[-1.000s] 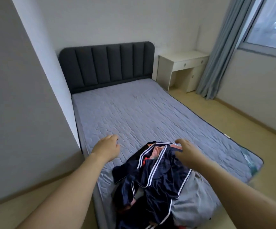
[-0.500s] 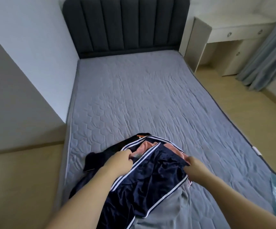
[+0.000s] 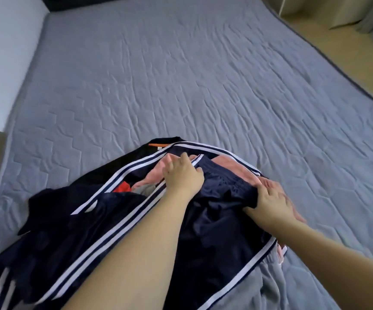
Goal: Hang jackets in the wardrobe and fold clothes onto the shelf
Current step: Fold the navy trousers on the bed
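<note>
1. A grey quilted mattress [image 3: 203, 74] filled most of the view, with wood floor [image 3: 360, 52] at 2 o'clock and a pale wall [image 3: 6, 52] at 10 o'clock.
2. The clothes pile sat at 6 o'clock: a navy striped jacket [image 3: 214, 220] on top, a pink garment [image 3: 232, 168] and a grey garment [image 3: 254, 291] half buried, something red [image 3: 122, 187] hard to make out.
3. The left hand [image 3: 183, 175] curled round the jacket's striped edge; the right hand [image 3: 270, 200] gripped its navy fabric.
</note>
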